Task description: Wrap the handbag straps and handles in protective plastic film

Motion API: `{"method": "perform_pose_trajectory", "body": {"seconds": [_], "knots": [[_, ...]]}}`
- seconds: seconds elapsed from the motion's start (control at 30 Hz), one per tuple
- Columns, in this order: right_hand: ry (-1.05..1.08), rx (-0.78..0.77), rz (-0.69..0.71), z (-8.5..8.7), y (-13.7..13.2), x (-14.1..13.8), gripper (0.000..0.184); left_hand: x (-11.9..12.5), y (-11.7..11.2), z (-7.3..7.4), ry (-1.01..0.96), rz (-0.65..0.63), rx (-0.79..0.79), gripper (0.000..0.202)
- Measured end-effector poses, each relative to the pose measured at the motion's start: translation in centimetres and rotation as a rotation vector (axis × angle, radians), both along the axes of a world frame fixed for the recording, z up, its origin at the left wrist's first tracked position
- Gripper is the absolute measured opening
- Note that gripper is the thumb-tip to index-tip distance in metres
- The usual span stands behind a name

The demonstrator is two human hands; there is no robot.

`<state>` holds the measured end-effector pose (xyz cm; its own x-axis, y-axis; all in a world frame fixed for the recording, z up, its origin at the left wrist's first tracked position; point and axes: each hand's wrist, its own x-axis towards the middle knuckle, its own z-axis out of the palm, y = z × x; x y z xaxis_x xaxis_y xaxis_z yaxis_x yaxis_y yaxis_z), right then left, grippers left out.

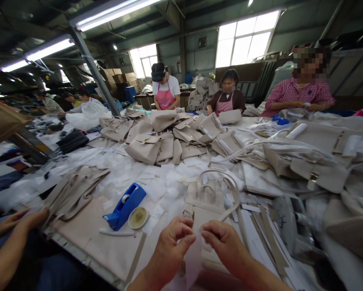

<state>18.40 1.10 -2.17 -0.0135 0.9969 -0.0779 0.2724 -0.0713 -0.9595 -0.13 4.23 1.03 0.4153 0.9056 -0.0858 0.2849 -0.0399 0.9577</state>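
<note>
Right in front of me, low in the head view, my left hand (pixel 173 251) and my right hand (pixel 226 247) face each other with a small gap between the fingertips. Each has thumb and fingers pinched together at the upper edge of a thin, translucent white sheet (pixel 194 264), which hangs down between them. Just beyond and partly beneath the hands lies a beige handbag (pixel 204 199) with a metal clasp and a looped strap (pixel 236 190). Its near part is covered by my hands and the sheet.
A blue tape dispenser (pixel 125 207) and a small round dish (pixel 138 217) sit left of my hands. Beige bags (pixel 151 147) are heaped beyond; a grey dispenser (pixel 296 230) and strips (pixel 269 238) lie right. A co-worker's hands (pixel 20 222) touch beige material (pixel 75 194) at left. Several people work opposite.
</note>
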Motion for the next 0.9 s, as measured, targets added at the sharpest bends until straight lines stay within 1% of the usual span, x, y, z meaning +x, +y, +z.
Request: {"method": "perform_pose_trajectory", "body": {"seconds": [0.1,0.2,0.37,0.43,0.5,0.57,0.6,0.63,0.67,0.7,0.73,0.77,0.8,0.83,0.9], "knots": [[-0.066,0.033,0.127,0.8,-0.3,0.4,0.018,0.2,0.2,-0.5,-0.015,-0.019,0.022,0.011],[-0.049,0.028,0.207,1.5,-0.4,0.6,0.016,0.4,0.2,-1.0,0.007,-0.019,0.048,0.012],[0.094,-0.105,0.208,1.7,-0.4,0.3,0.012,0.4,0.1,-1.2,0.066,0.011,0.160,0.013],[0.112,-0.111,0.193,1.4,-0.2,0.0,0.011,0.4,0.0,-1.2,0.071,0.007,0.200,0.013],[0.081,-0.088,0.155,1.1,0.0,-0.1,0.016,0.5,-0.1,-1.3,0.041,-0.005,0.197,0.014],[0.062,-0.061,0.114,0.8,0.1,-0.1,0.023,0.4,0.0,-1.6,-0.049,-0.033,0.113,0.014],[0.066,-0.050,0.105,0.7,0.2,-0.1,0.025,0.4,0.0,-1.7,-0.115,-0.050,0.042,0.021],[0.074,-0.038,0.107,0.8,0.1,-0.1,0.025,0.4,0.1,-1.9,-0.178,-0.072,-0.037,0.034],[0.078,-0.021,0.115,0.8,0.0,-0.1,0.024,0.4,0.1,-2.1,-0.223,-0.107,-0.113,0.047],[0.070,0.000,0.125,0.9,-0.1,-0.1,0.024,0.4,0.2,-2.2,-0.242,-0.154,-0.178,0.054],[0.045,0.025,0.135,1.1,-0.2,-0.2,0.023,0.5,0.3,-2.3,-0.231,-0.205,-0.225,0.052],[0.009,0.054,0.141,1.1,-0.3,-0.2,0.021,0.6,0.4,-2.5,-0.193,-0.249,-0.255,0.044],[-0.027,0.079,0.142,1.1,-0.3,-0.1,0.020,0.8,0.4,-2.6,-0.136,-0.273,-0.271,0.040],[-0.051,0.092,0.140,0.9,-0.2,0.1,0.019,0.9,0.5,-2.8,-0.076,-0.266,-0.278,0.042],[-0.052,0.076,0.115,-0.2,0.6,1.2,0.020,0.8,0.7,-2.9,0.033,-0.177,-0.263,0.048]]}}
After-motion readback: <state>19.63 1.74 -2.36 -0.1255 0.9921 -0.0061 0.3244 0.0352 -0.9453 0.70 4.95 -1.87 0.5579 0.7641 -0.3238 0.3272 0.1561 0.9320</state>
